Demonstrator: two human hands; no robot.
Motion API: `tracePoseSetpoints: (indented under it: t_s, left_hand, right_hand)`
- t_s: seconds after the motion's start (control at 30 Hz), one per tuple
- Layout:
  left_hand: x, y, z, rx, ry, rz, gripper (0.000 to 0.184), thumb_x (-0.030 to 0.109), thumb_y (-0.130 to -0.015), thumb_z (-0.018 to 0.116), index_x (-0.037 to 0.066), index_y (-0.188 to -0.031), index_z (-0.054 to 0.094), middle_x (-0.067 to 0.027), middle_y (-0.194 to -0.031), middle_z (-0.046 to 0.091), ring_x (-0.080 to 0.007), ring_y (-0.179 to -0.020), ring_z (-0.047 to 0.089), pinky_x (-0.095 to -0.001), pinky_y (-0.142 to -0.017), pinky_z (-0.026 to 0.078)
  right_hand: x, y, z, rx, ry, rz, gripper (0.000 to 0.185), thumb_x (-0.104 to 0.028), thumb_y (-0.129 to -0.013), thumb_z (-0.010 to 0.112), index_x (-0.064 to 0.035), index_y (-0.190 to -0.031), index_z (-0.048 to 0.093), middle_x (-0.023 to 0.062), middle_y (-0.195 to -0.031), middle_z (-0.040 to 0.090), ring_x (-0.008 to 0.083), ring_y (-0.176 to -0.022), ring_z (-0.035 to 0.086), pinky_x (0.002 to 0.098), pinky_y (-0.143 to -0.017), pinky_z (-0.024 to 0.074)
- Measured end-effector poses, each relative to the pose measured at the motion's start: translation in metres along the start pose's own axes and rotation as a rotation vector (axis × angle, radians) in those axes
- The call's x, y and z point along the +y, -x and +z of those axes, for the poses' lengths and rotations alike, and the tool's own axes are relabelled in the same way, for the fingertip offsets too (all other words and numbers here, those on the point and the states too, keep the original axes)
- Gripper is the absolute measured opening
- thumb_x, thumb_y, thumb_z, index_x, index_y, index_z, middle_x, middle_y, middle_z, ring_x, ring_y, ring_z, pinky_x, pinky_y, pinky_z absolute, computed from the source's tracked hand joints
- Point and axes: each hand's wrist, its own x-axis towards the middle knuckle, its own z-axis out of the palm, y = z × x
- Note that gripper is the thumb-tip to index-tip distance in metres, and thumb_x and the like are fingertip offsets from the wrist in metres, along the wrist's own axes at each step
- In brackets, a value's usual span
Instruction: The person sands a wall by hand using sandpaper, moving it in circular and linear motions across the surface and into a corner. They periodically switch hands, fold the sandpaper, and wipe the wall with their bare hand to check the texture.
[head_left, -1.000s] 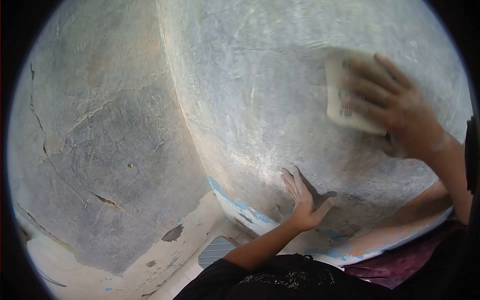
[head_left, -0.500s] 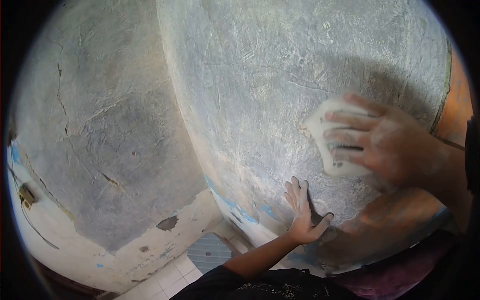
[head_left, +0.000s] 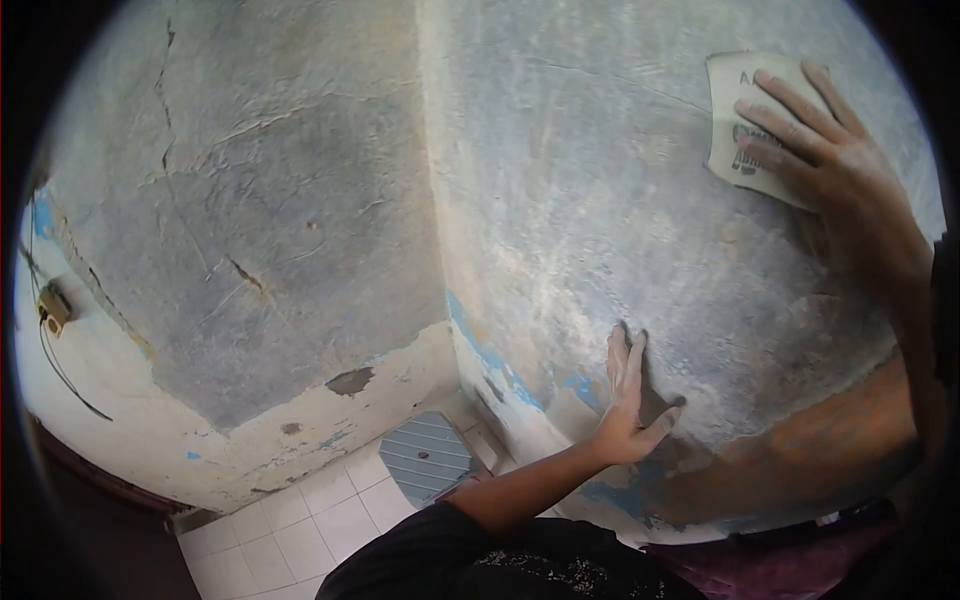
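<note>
My right hand (head_left: 848, 170) presses a pale sheet of sandpaper (head_left: 727, 110) against the grey plastered wall (head_left: 590, 190), high on the right. The fingers lie spread across the sheet's printed back, and its left edge sticks out past them. Lower down, near the middle, my left hand (head_left: 630, 415) rests on the same wall with fingers stretched upward and thumb out to the side. It holds nothing. Whitish dust coats the fingers of both hands.
A second wall (head_left: 300, 200) with cracks and peeling patches meets this one at a corner. A yellowish socket box (head_left: 54, 309) with dangling wires is at far left. Below are a grey-blue plastic stool (head_left: 425, 460), white floor tiles (head_left: 300, 545) and purple cloth (head_left: 780, 565).
My right hand has moved up and right with the sandpaper. My left hand stays on the wall. The view has shifted, bringing the corner and floor further into sight.
</note>
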Motion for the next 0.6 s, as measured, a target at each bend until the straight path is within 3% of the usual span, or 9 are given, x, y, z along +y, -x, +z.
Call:
tracePoseSetpoints:
  t_s: [0.07,0.13,0.27,0.33,0.4,0.47,0.53,0.57,0.6]
  left_hand:
    - [-0.007,-0.003,-0.017,0.026,0.021,-0.007,0.098,0.015,-0.082,0.068,-0.002,-0.151,0.001,-0.0362,-0.15,-0.019,-0.0447,-0.141,-0.022,-0.0558,-0.112,-0.005]
    - [-0.011,0.001,-0.043,0.037,0.041,-0.01,0.096,0.015,-0.082,0.068,0.0,-0.151,0.002,-0.0356,-0.15,-0.019,-0.0441,-0.141,-0.022,-0.0554,-0.112,-0.004]
    - [-0.024,0.0,-0.113,0.056,-0.099,-0.028,0.092,0.015,-0.082,0.067,0.001,-0.151,0.008,-0.0345,-0.151,-0.018,-0.0434,-0.142,-0.02,-0.0537,-0.113,-0.003]
    - [-0.032,0.002,-0.149,0.064,-0.165,-0.066,0.091,0.015,-0.082,0.067,0.0,-0.151,0.01,-0.0341,-0.152,-0.017,-0.0426,-0.143,-0.019,-0.0524,-0.113,-0.002]
    - [-0.04,0.004,-0.178,0.173,-0.127,-0.093,0.088,0.018,-0.083,0.067,0.005,-0.152,0.013,-0.0327,-0.154,-0.012,-0.0497,-0.142,-0.012,-0.0573,-0.112,0.0]
    - [-0.045,0.01,-0.203,0.206,-0.099,-0.127,0.087,0.018,-0.084,0.067,0.005,-0.152,0.015,-0.0304,-0.155,-0.012,-0.0485,-0.143,-0.011,-0.0554,-0.113,0.002]
    - [-0.045,0.02,-0.223,0.242,-0.109,-0.21,0.081,0.013,-0.083,0.065,0.003,-0.15,0.02,-0.0283,-0.157,-0.003,-0.0373,-0.146,-0.009,-0.0481,-0.115,0.001]
    - [-0.049,0.027,-0.232,0.257,-0.104,-0.22,0.081,0.013,-0.083,0.065,0.003,-0.15,0.02,-0.0283,-0.157,-0.003,-0.0373,-0.146,-0.009,-0.0481,-0.115,0.001]
    - [-0.057,0.034,-0.241,0.198,-0.058,-0.245,0.076,0.014,-0.085,0.064,0.004,-0.149,0.024,-0.0263,-0.157,0.006,-0.0362,-0.147,-0.003,-0.046,-0.116,0.005]
  right_hand:
    - [-0.018,-0.005,0.027,0.013,-0.049,-0.04,0.035,-0.003,-0.077,0.063,-0.0129,-0.111,0.067,0.0031,-0.131,0.059,0.0233,-0.137,0.038,0.0477,-0.12,0.0177]
    - [-0.04,-0.011,0.037,-0.298,-0.38,-0.258,0.041,0.007,-0.073,0.063,-0.0124,-0.109,0.069,0.0027,-0.129,0.06,0.0207,-0.137,0.038,0.0445,-0.121,0.0172]
    - [-0.068,-0.069,0.065,-0.156,-0.349,-0.248,0.047,0.009,-0.073,0.061,-0.0144,-0.113,0.067,0.001,-0.132,0.059,0.0215,-0.137,0.038,0.0437,-0.121,0.0187]
    - [-0.083,-0.098,0.075,-0.011,-0.285,0.024,0.052,0.01,-0.073,0.059,-0.015,-0.118,0.065,0.0018,-0.133,0.058,0.0231,-0.137,0.038,0.0431,-0.12,0.0192]
    - [-0.11,-0.111,0.094,-0.033,-0.341,0.036,0.053,0.01,-0.074,0.059,-0.0142,-0.12,0.063,0.0035,-0.135,0.056,0.0236,-0.137,0.038,0.0416,-0.119,0.0236]
    - [-0.147,-0.121,0.114,-0.113,-0.481,-0.039,0.046,0.005,-0.078,0.059,-0.0119,-0.12,0.063,0.0058,-0.136,0.055,0.0234,-0.133,0.044,0.0408,-0.113,0.0335]
    - [-0.193,-0.123,0.127,-0.112,-0.946,0.211,0.033,-0.004,-0.086,0.058,-0.0078,-0.119,0.062,0.0093,-0.127,0.06,0.021,-0.122,0.054,0.0389,-0.105,0.0417]
    - [-0.212,-0.125,0.135,-0.393,-1.089,0.403,0.029,-0.01,-0.089,0.057,-0.0052,-0.118,0.06,0.0107,-0.121,0.061,0.0211,-0.115,0.057,0.0379,-0.102,0.044]
    - [-0.232,-0.126,0.146,-0.675,-1.211,0.6,0.028,-0.015,-0.093,0.055,-0.0026,-0.118,0.059,0.0121,-0.115,0.062,0.0212,-0.109,0.059,0.0368,-0.098,0.0462]
